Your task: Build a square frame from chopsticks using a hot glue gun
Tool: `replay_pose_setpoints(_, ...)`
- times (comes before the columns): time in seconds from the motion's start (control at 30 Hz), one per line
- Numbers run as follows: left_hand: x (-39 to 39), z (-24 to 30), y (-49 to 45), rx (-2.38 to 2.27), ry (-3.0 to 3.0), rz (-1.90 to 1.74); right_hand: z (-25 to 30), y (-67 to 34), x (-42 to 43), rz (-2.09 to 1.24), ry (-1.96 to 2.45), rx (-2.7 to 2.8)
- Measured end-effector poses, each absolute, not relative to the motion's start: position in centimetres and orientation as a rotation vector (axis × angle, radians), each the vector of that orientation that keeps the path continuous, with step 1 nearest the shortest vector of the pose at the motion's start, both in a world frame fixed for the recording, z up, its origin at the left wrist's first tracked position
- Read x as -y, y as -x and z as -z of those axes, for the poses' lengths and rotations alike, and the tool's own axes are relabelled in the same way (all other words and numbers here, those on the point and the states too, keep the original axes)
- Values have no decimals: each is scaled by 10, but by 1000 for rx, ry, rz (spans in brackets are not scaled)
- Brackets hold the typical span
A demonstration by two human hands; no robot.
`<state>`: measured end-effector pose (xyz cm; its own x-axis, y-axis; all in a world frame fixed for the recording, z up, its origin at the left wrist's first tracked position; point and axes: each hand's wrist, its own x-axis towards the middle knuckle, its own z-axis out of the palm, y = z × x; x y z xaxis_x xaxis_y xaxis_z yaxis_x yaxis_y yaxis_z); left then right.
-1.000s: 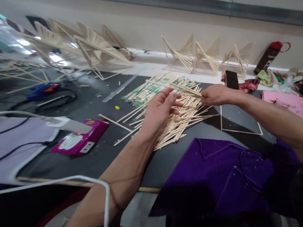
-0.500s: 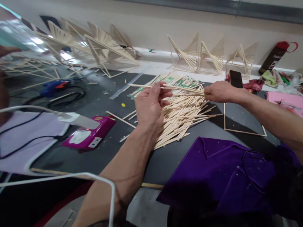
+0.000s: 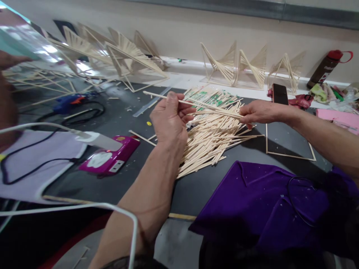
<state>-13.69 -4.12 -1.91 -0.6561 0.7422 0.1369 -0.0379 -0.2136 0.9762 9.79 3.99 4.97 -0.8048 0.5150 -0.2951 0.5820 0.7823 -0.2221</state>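
My left hand [image 3: 170, 117] pinches a thin wooden stick [image 3: 155, 94] between thumb and fingers, and its tip sticks out to the left. At the right, my right hand [image 3: 256, 112] closes on the ends of a few wooden sticks [image 3: 221, 111] that stretch between both hands. How many each hand grips I cannot tell. Below them spreads a loose pile of wooden sticks [image 3: 210, 144] on the dark table [image 3: 157, 186]. Behind the pile lies a clear plastic packet with green print [image 3: 209, 98]. A square stick frame [image 3: 290, 155] lies below my right forearm.
Twisted stick models [image 3: 220, 65] stand along the wall, with larger ones [image 3: 129, 56] at the left. A magenta power box [image 3: 112, 158], a blue glue gun [image 3: 63, 104], cables, a phone [image 3: 279, 94], a bottle [image 3: 322, 69] and purple cloth [image 3: 252, 198] surround the work. Another person's hand [image 3: 11, 59] shows far left.
My left hand has shifted left, and the stick in it now slants more, its tip farther left and higher. My right hand's fingers have loosened a little around the stick ends.
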Motion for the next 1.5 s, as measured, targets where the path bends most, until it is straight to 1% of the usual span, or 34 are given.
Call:
replay_pose_setpoints(0.13, 38, 12, 142, -1493, -588, -2028, -36, -105, -47, 116, -1041, -2667)
replay_pose_setpoints(0.2, 37, 6, 139, -1461, -437, -2049, -32, -108, -50, 63, -1110, -2619)
replay_pose_setpoints(0.3, 37, 2, 129, -1413, -379, -2034, -32, -109, -53, 155, -1159, -2624)
replay_pose_setpoints(0.5, 40, 7, 120, -1397, -534, -1912, -27, -106, -52, 634, -1197, -2703)
replay_pose_setpoints(0.57, 41, 10, 119, -1400, -616, -1856, -25, -102, -50, 722, -1223, -2716)
replay_pose_setpoints(0.87, 44, 18, 114, -1337, -839, -1692, -24, -88, -39, 696, -1310, -2734)
replay_pose_setpoints(1.07, 48, 13, 108, -1338, -825, -1741, -16, -75, -40, 485, -1371, -2777)
replay_pose_setpoints(1.17, 49, 11, 105, -1334, -827, -1753, -11, -72, -42, 531, -1379, -2848)
replay_pose_setpoints(1.3, 50, 9, 103, -1330, -837, -1758, -6, -79, -40, 569, -1322, -2993)
replay_pose_setpoints(1.4, 50, 8, 101, -1343, -818, -1760, -3, -91, -32, 465, -1215, -3002)
replay_pose_setpoints(1.5, 49, 9, 101, -1336, -835, -1749, 1, -101, -20, 286, -1070, -2878)
